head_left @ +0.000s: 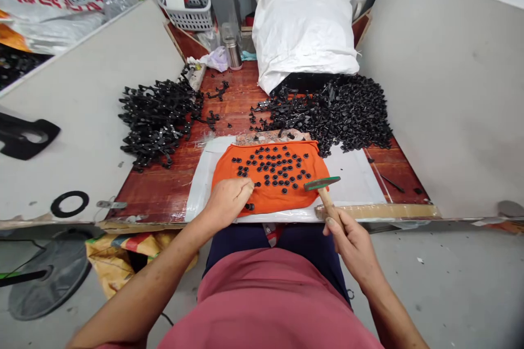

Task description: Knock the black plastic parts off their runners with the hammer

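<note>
My left hand [229, 200] is closed over the left front part of an orange cloth [225, 166]. Its fingers are curled together, and whatever they may hold is hidden. Small black round plastic pieces [272, 166] with raised centres are spread over the cloth, a few of them right beside these fingers. In my right hand [351, 239] is the pale wooden handle of a hammer [322, 184], whose long narrow head is dark with green edges. That head hovers at or just above the cloth's right front side; contact cannot be judged.
A heap of black branching plastic parts [158, 120] lies at left, and a large pile of loose black pieces [352, 112] at right. Behind stand a white sack [305, 22], a metal flask [233, 53] and a grey basket [190, 17]. Grey side panels [446, 92] flank the red-brown table [235, 84].
</note>
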`<control>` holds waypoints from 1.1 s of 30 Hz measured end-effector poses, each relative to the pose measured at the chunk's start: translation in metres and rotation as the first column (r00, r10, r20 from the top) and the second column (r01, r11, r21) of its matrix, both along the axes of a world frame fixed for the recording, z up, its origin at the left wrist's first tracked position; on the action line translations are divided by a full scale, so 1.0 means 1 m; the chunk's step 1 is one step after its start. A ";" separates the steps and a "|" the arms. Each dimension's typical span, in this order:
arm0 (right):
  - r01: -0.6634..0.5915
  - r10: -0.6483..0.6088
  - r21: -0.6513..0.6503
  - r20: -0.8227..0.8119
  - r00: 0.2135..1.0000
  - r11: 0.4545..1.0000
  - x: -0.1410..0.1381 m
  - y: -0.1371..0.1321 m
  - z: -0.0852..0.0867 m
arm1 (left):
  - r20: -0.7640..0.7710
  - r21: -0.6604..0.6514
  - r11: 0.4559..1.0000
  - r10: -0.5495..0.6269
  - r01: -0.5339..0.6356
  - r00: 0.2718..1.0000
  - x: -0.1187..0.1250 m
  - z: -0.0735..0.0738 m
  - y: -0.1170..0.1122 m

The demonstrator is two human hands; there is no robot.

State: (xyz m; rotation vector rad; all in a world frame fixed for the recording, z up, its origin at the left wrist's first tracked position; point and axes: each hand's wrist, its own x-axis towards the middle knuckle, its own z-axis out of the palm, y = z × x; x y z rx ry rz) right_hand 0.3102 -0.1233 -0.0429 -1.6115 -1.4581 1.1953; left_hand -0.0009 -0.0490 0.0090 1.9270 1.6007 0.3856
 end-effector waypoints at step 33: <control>-0.044 0.043 0.003 0.133 0.990 0.999 0.007 0.003 -0.018 | -0.198 -0.040 0.998 -0.046 0.039 0.979 0.010 -0.014 0.024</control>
